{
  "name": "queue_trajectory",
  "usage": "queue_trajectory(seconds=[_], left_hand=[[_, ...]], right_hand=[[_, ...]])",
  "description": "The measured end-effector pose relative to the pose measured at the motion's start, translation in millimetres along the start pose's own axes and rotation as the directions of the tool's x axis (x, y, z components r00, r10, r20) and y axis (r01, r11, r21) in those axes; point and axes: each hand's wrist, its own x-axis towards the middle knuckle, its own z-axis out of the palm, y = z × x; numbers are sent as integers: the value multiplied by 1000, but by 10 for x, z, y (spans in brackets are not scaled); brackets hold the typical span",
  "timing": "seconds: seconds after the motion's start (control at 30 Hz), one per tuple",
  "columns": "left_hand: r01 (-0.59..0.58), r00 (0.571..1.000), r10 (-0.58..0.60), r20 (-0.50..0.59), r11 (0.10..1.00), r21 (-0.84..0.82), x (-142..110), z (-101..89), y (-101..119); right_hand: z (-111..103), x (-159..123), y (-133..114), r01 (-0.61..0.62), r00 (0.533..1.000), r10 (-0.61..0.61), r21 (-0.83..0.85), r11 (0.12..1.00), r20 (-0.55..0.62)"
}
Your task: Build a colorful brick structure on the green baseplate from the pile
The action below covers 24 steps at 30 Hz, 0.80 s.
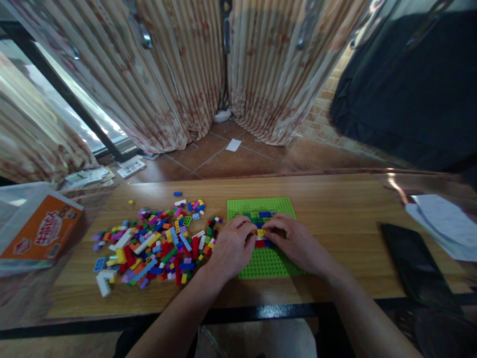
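A green studded baseplate (270,268) lies on the table in front of me, with coloured toy bricks pressed onto its middle. Among them are a blue brick (265,215) at the back and a red brick (260,243) nearer me. My left hand (233,246) reaches in from the left, its thumb and fingers closed at a small yellow brick (261,232). From the other side, my right hand (294,242) has its curled fingertips on the same brick. The fingers partly cover the built bricks, and their exact grip is hard to see.
A wide pile of loose bricks (156,248) spreads left of the baseplate on the wooden table (335,209). A dark phone-like slab (413,263) and white papers (445,223) lie at the right. A clear plastic box (26,191) with an orange label stands at far left.
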Motion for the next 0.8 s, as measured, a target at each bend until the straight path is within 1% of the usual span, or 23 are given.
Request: queue_trajectory(seconds=[0.27, 0.37, 0.47, 0.57, 0.67, 0.8], left_hand=[[8, 1000, -9, 1, 1000, 24, -5, 1, 14], [11, 1000, -11, -2, 1000, 23, -5, -3, 14], [14, 1000, -14, 4, 1000, 22, -5, -8, 14], [10, 1000, -10, 2, 1000, 24, -10, -9, 17], [-4, 1000, 4, -20, 1000, 18, -25, -1, 22], [-40, 999, 41, -29, 999, 28, -49, 16, 31]], right_hand=[[25, 12, -25, -10, 1000, 10, -3, 1000, -24], [28, 12, -10, -24, 999, 25, 20, 1000, -38], [28, 9, 28, -40, 998, 44, 78, 996, -44], [37, 10, 83, -75, 994, 86, 158, 985, -66], [61, 23, 137, -135, 981, 162, 228, 964, -106], [92, 50, 176, -177, 969, 213, 252, 951, -124]])
